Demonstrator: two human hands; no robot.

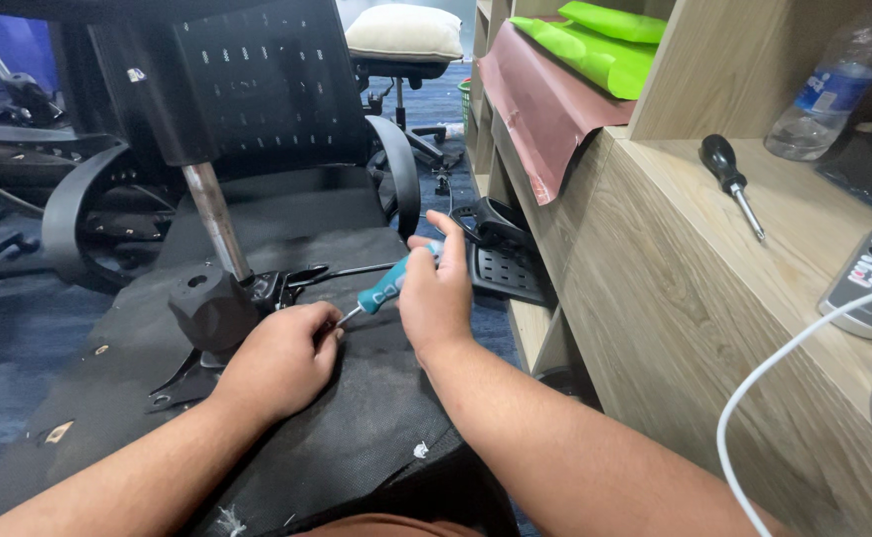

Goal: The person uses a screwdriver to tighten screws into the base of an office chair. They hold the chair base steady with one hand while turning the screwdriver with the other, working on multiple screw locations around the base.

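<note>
**Screwdriver slanting down-left between both hands**

On the upturned chair seat underside (287, 428), the right hand (438, 298) is gripping the teal-handled screwdriver (384, 288), fingers clamped around the handle. The long axis is running from upper right at the handle down-left to the tip. The left hand (279, 360) is sitting at that tip, nearer the black chair mechanism (219, 310); its fingers are curling together, probably pinching the shaft or a screw, though the tip itself is hidden. The gas-lift post (212, 219) is rising just left of both hands. A second, black-handled screwdriver (729, 179) is lying well apart on the wooden shelf (714, 298).
</note>
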